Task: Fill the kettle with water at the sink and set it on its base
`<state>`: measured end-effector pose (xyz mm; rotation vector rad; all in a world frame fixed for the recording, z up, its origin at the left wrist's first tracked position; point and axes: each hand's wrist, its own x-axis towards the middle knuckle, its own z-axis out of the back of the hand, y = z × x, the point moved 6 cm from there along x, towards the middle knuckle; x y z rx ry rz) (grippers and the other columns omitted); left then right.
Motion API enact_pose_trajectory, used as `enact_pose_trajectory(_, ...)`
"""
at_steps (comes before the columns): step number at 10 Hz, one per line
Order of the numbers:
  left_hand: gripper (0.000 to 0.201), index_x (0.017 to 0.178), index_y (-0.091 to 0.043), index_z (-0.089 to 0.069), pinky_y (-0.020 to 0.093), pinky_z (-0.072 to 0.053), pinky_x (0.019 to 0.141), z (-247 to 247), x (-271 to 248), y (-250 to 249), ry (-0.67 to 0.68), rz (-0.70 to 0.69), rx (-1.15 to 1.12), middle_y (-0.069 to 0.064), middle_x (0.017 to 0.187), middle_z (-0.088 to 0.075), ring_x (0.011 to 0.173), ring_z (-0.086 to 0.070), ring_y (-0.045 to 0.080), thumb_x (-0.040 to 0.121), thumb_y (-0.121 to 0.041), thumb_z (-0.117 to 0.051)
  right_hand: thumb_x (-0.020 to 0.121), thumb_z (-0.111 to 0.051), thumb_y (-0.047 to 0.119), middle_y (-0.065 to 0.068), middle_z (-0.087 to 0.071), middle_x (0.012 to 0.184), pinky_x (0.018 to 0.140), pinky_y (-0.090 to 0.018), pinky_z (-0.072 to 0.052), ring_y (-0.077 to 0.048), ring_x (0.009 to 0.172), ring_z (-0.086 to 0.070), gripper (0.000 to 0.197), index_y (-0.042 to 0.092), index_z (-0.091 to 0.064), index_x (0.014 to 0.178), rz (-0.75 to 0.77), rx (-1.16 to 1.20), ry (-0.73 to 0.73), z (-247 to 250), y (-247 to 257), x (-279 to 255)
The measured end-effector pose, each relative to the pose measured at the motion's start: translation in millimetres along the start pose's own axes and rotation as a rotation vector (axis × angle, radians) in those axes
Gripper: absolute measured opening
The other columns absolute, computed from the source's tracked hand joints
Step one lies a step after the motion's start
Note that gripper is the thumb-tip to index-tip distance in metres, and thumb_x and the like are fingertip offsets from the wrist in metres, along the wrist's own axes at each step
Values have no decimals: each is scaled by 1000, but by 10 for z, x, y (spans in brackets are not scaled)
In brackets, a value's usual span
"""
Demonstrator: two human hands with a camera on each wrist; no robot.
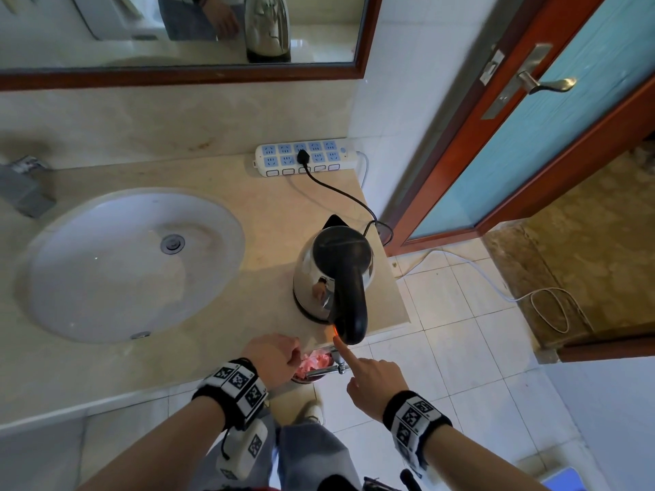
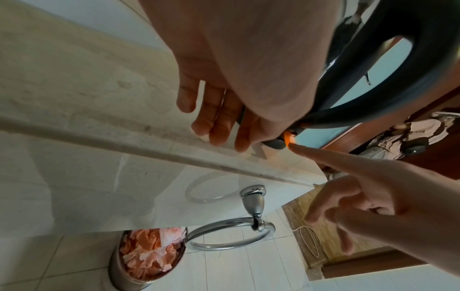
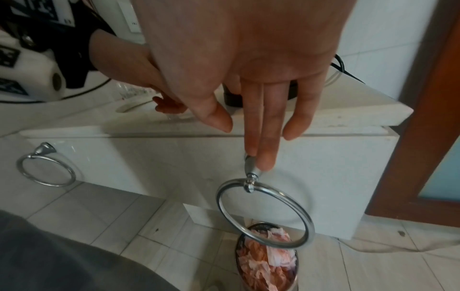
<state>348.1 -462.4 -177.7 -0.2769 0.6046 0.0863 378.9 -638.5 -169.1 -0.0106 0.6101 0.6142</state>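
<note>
Steel kettle (image 1: 333,274) with black lid and black handle (image 1: 351,306) stands upright on its base (image 1: 312,315) near the right front corner of the beige countertop (image 1: 276,207), to the right of the white sink (image 1: 131,264). A black cord (image 1: 340,194) runs from behind the kettle to a white-and-blue power strip (image 1: 306,158) lying against the back wall.

Right hand (image 1: 377,382): index finger (image 1: 343,350) extended, its tip at the glowing orange switch (image 2: 288,137) at the foot of the handle; whether it actually touches the switch cannot be told. The remaining fingers are loosely bent and the hand holds nothing.

Left hand (image 1: 271,359): at the counter's front edge, just left of the handle's foot, fingers relaxed and slightly bent, holding nothing (in the left wrist view the fingertips point down at the countertop).

Below the counter edge: a chrome towel ring (image 3: 265,213) on the white front panel, and a metal bin (image 2: 147,259) of pink paper on the tiled floor. A wood-framed door (image 1: 531,129) with a lever handle stands to the right.
</note>
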Motion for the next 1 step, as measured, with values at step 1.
enact_pose_trajectory(1,32,116,-14,-59,35,-50,85,-17,-19,-5,-25,-9,-32,9,110,-69,102,-65,28,99,-33,-40,89,-38,24,0,-70,111,75,-34,-49,-28,92,-67,51,32,-36,139,30,10,-13,2,6,-56)
